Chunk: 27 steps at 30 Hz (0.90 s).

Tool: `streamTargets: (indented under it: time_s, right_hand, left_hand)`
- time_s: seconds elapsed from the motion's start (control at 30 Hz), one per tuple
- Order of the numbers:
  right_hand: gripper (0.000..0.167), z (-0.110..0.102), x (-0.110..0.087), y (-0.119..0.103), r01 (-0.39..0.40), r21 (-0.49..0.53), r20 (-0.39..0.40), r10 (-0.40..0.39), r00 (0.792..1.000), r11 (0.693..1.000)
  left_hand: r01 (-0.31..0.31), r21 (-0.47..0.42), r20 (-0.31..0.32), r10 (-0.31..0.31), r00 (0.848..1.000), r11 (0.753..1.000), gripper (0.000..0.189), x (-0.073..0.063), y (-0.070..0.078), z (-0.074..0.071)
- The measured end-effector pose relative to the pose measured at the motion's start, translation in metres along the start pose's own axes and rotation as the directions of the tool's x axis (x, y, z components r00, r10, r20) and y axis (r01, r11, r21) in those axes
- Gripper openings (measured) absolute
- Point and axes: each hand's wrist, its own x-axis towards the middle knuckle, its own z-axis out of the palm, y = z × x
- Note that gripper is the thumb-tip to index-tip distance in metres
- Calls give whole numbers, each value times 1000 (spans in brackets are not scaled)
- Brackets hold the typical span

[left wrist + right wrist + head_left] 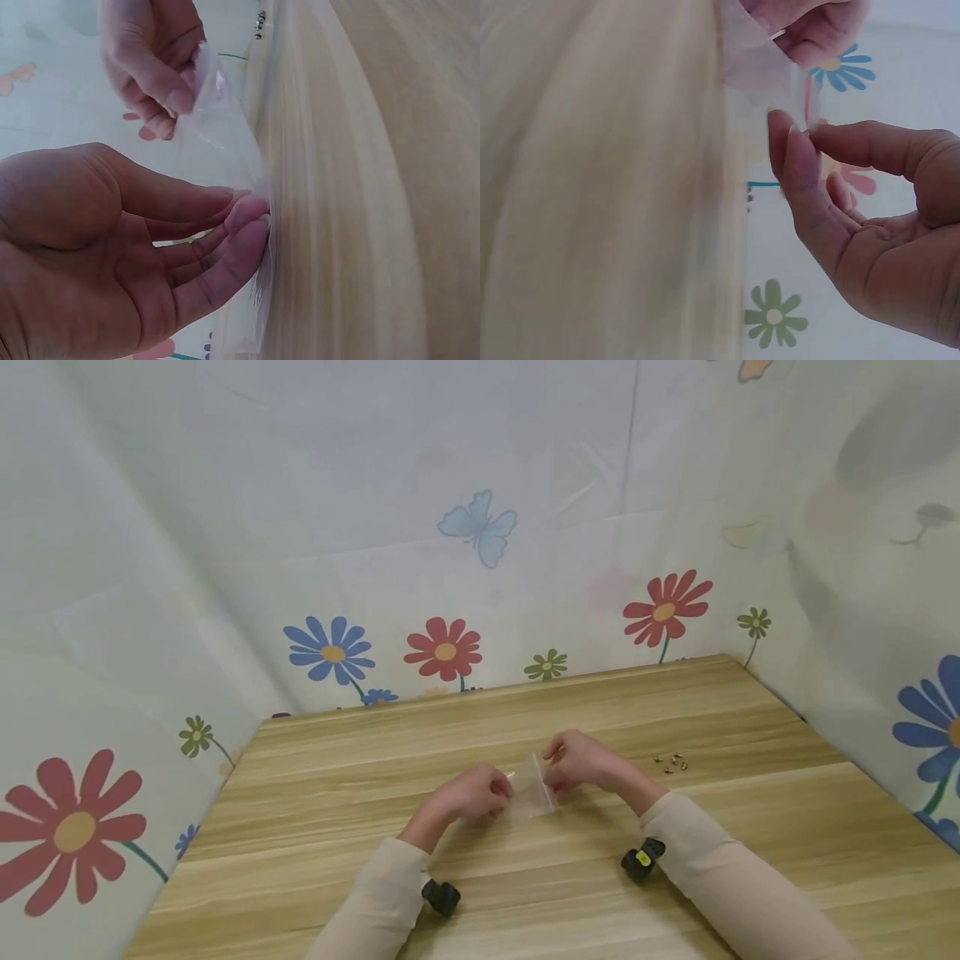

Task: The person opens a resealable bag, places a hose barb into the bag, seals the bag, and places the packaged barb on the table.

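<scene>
A small clear zip-lock bag (pixel 531 789) is held between both hands low over the wooden table. My left hand (pixel 474 792) pinches its closed end, thumb against fingertips, as the left wrist view shows with the bag (pixel 225 135) slanting up from the table. At the other end my right hand (pixel 579 760) pinches the bag's edge near the white zip strip. Thumb and fingertips of the right hand (pixel 877 195) meet at the film's corner in the right wrist view. Nothing shows inside the bag.
Several small metal screw-like pieces (pixel 673 762) lie on the wooden table (pixel 360 760) to the right of my right hand. Behind the table's far edge hangs a white curtain (pixel 375 568) printed with flowers, and it also runs along both sides.
</scene>
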Motion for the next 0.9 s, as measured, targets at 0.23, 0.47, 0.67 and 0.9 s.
streamTargets:
  time_s: [0.23,0.47,0.67,0.9]
  right_hand:
    - [46,1,-5,-9,4,135,35,-9,999,991]
    - [49,6,-5,-12,7,210,69,-22,997,978]
    - [44,10,-2,-10,13,224,92,-34,995,975]
    - [28,13,-1,-8,3,222,117,-30,993,975]
  left_hand:
    - [0,-158,65,11,998,987,16,3,-2,2]
    - [76,-310,71,-56,996,948,21,4,-4,4]
    - [100,-404,72,-78,994,909,19,2,-1,1]
    - [76,-423,86,-44,995,903,36,2,-3,-2]
